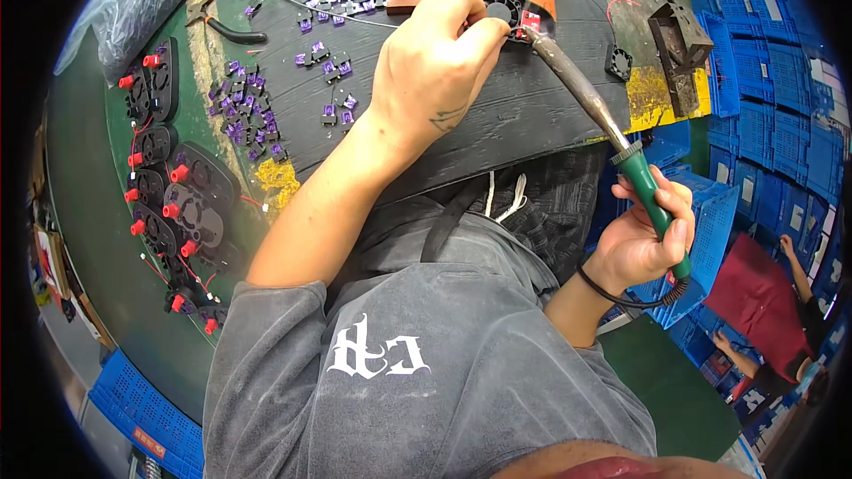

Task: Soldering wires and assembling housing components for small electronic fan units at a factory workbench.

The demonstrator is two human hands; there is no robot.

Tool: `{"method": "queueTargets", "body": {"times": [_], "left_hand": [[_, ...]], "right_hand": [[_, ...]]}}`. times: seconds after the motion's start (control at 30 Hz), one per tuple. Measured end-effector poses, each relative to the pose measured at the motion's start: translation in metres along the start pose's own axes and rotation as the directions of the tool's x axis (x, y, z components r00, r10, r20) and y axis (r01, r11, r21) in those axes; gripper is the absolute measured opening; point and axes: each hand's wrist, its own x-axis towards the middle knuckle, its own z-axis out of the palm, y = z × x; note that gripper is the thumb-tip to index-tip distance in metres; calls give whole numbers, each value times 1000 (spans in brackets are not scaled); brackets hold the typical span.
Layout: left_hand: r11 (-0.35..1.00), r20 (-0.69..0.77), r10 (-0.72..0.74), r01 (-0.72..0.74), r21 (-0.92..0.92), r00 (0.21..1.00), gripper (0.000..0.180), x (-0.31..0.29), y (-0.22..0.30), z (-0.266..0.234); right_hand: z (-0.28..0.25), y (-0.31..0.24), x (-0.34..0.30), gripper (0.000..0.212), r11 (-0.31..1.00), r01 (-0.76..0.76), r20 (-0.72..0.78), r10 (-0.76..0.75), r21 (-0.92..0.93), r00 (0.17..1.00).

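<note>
Left hand [439,58] pinches black round part [508,11] at 12 o'clock on dark bench [497,115]. Right hand [641,244] grips soldering iron [612,137], tip at red terminal [531,21]. Finished black units [173,191] piled 9 o'clock; purple pieces [244,111] remain, so likely mid-batch.

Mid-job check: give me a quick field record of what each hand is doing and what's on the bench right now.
left hand: pressing down on a black fan-shaped part on the dark bench
right hand: closed around the green grip of a soldering iron
iron tip: at the red spot on the part's right edge
loose parts: small purple pieces scattered to the left
finished stack: black parts with red caps along the left edge
behind: blue crates on the right
</note>
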Motion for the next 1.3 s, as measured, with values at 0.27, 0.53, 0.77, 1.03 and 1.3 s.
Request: {"method": "queueTargets", "body": {"times": [0.27,0.53,0.77,1.03,1.3], "left_hand": [[1000,33,-18,18,-15,999,18,0,0,-2],[1000,8,-10,11,-7,1000,18,1,-1,-1],[1000,-28,23,-23,6,999,10,3,-2,5],[1000,25,-10,10,-10,1000,18,1,-1,6],[1000,20,-15,15,-15,1000,17,1,-2,7]], "right_hand": [[-8,2,1,40,999,5,42,-6,32,999],[-8,1,1,41,1000,12,48,-14,27,999],[0,0,2,41,1000,-13,-22,13,12,1000],[1,1,3,41,1000,-1,-9,1,4,1000],[2,0,2,41,1000,2,12,-3,19,1000]]}}
